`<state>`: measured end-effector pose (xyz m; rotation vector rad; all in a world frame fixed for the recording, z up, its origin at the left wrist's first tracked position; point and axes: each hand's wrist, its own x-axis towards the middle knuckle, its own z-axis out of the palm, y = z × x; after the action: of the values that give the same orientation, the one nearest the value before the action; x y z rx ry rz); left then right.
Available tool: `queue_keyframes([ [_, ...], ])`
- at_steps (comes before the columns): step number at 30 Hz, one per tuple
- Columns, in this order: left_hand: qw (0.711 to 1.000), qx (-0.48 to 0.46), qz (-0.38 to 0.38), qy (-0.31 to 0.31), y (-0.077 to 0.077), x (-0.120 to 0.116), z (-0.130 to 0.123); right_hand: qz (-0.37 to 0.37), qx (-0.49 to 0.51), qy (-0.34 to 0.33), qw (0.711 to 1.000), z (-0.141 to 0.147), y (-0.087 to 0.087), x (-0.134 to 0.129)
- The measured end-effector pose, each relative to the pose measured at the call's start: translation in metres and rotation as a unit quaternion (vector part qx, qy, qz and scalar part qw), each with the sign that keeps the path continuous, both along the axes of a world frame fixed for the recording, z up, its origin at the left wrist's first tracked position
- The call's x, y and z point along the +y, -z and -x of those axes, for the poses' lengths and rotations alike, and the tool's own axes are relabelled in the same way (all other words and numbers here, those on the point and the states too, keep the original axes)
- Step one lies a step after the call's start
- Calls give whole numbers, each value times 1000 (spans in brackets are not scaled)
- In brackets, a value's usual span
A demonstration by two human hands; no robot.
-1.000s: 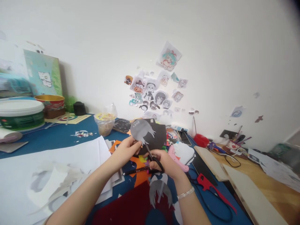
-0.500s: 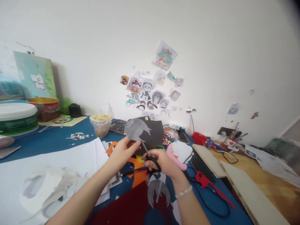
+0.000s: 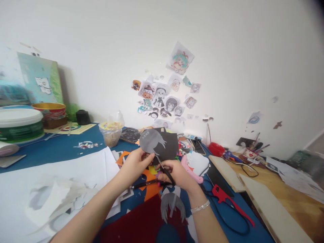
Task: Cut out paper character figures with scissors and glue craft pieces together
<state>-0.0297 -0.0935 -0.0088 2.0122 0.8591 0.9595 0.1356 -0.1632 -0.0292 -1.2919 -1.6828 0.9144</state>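
Note:
A grey paper cutout [image 3: 150, 141] with jagged strands on its right side is pinched between the thumb and fingers of my left hand [image 3: 139, 162]. My right hand [image 3: 174, 170] is wrapped round the black handles of a pair of scissors [image 3: 165, 172], whose blades point up and left at the cutout's lower edge. Behind the cutout lies black paper [image 3: 170, 145]. Below my hands, a second grey cutout shaped like hair [image 3: 172, 206] rests on a dark red sheet [image 3: 134, 222]. A black pen [image 3: 144, 184] lies between my wrists over orange paper scraps [image 3: 151, 193].
White sheets [image 3: 86, 165] with torn scraps spread on the left. A plastic cup [image 3: 111, 133], a white-lidded tub [image 3: 20, 125] and a red tin [image 3: 50, 113] stand behind. To the right are a red-handled tool [image 3: 231, 204] with a black cord and pale boards [image 3: 268, 202]. Drawings hang on the wall.
The whole view has shifted slightly to the right in the picture. The grey cutout has turned a little in my left hand, and the scissors stay at its lower edge.

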Motion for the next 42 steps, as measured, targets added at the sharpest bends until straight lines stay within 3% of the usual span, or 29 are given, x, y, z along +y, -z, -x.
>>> queue_keyframes([
  [3, 1000, 5, 0, 10, -2, -2, 1, 11, 10, -4, 1000, -3, 2, 0],
  [8, 997, 56, -44, -30, -10, -6, 1, 25, 6, 0, 1000, -4, 4, 0],
  [15, 995, 73, -62, -38, -8, -4, 2, 21, 17, -9, 1000, -2, 6, 2],
  [23, 997, 46, -41, -39, -11, -6, 1, 22, 43, -2, 999, 4, 1, 0],
  [36, 1000, 7, -30, 2, -5, 0, 2, 64, 82, 5, 995, 6, -4, -2],
  [42, 999, -3, -38, 6, 1, 2, 0, 43, 76, -15, 996, 9, -4, -2],
])
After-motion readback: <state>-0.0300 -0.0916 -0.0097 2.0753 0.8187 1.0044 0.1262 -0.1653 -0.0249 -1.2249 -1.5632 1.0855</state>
